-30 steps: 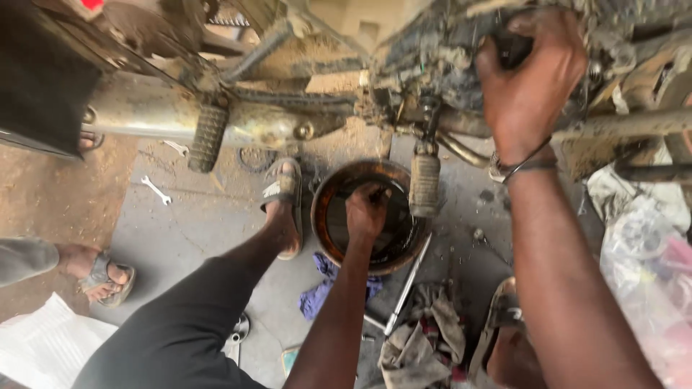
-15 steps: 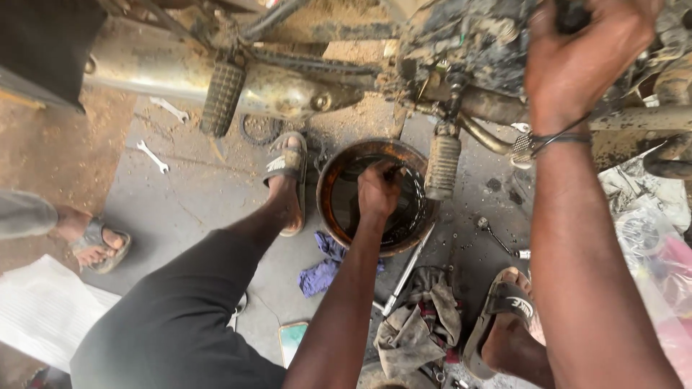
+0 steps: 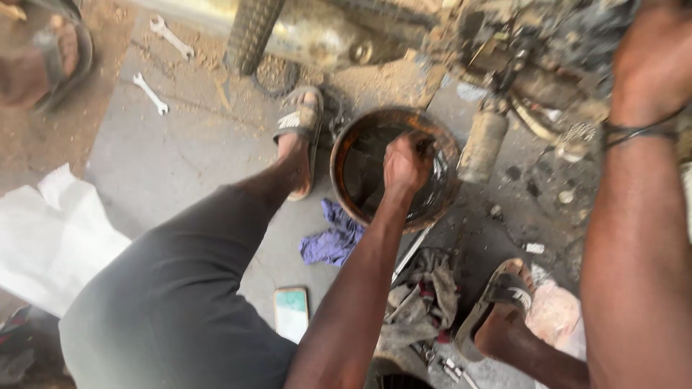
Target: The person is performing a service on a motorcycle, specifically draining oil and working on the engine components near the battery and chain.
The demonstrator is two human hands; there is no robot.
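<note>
Crouched beside a mud-caked motorcycle engine point(image 3: 533, 43), you hold your left hand point(image 3: 406, 164) down inside a rusty round pan point(image 3: 346, 144) of dark liquid on the concrete floor point(image 3: 166, 158), fingers curled into a fist; whatever they close on is hidden. The pan sits between your sandalled feet, just below the engine. Your right hand point(image 3: 652, 61), a dark band at its wrist, is raised against the engine at the frame's upper right, its fingers cut off from view, so its grasp cannot be told. A purple rag point(image 3: 331, 241) lies just beside the pan, a phone point(image 3: 291, 313) nearer your knee, and two wrenches point(image 3: 151, 94) lie well apart at upper left.
</note>
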